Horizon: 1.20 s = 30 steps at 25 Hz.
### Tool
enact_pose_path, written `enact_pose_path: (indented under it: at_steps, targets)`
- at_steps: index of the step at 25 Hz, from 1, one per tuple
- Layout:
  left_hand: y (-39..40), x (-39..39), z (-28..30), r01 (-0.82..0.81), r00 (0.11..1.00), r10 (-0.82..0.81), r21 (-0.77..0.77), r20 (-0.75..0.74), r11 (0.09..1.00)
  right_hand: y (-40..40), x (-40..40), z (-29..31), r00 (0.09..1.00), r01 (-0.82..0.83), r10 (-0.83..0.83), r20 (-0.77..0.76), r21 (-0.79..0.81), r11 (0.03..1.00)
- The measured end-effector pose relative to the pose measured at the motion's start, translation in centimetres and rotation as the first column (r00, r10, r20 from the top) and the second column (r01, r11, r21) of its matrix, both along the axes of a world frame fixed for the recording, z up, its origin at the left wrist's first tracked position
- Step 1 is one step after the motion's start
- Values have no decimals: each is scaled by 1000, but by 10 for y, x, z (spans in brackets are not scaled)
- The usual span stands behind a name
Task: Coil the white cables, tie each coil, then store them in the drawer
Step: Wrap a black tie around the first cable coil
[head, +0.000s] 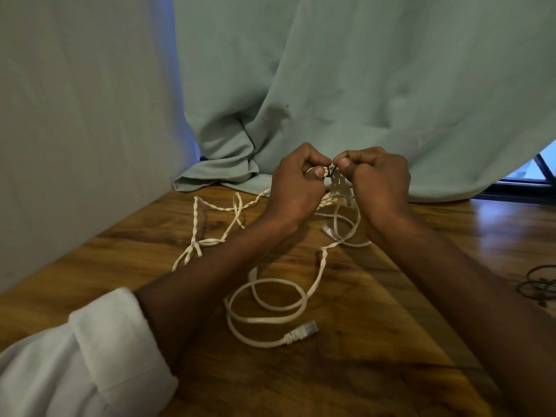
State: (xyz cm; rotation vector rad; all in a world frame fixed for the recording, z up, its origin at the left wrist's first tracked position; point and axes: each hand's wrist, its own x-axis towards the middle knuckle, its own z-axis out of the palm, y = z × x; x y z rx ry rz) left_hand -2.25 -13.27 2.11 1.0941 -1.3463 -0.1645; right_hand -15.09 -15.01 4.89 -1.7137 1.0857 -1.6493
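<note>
At frame centre, the left hand [296, 183] and right hand [377, 179] each pinch a thin dark tie [331, 171] around a bunched white cable [338, 188], apparently to bind it.

The room is looking dim. Cool blue light is coming in from a window [541, 164] at the far right and is shining in a pale patch on the bench [496, 218]. Dark shadows are lying under the arms. The edges are bending and looking soft. The sleeve [90, 362] is looking blurry.
</note>
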Motion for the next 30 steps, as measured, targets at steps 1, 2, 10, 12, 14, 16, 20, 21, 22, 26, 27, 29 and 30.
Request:
enact_pose_path:
  at_steps: [1,2,10,12,14,16,20,21,22,26,27,29,30]
  targets:
    - [1,-1,0,6,1000,-6,-9,12,1000,1,0,0,999,-13,13,31,23,1000]
    - [0,-1,-1,17,1000,-17,-8,22,1000,0,1,0,998,-18,16,55,36,999]
    - [5,-10,3,206,934,-168,88,-316,975,2,8,-9,983,134,-158,-90,-224,965]
    - [5,-12,4,254,881,-181,116,-437,960,3,8,-12,970,153,-202,-133,-311,938]
    - [5,-13,5,290,829,-186,120,-527,950,0,6,-14,942,183,-272,-196,-380,907]
    - [5,-13,7,298,805,-180,124,-565,946,-1,5,-16,899,196,-343,-271,-451,871]
    - [6,-16,11,343,737,-181,129,-652,930,-7,7,-19,872,154,-359,-332,-510,846]
    - [7,-15,13,370,699,-188,123,-690,921,-10,5,-19,882,136,-338,-328,-510,849]
    - [6,-13,14,392,664,-190,120,-723,912,-12,4,-19,899,112,-304,-314,-507,855]
    - [3,-3,16,447,578,-155,153,-801,881,-14,2,-18,927,27,-210,-309,-506,862]
    - [3,-1,16,448,565,-146,154,-812,881,-14,3,-19,919,7,-209,-334,-516,857]
    - [2,1,17,438,548,-135,146,-825,887,-13,2,-19,895,-6,-247,-372,-563,827]
    - [1,2,17,433,543,-128,147,-830,889,-13,1,-19,882,8,-289,-373,-601,799]
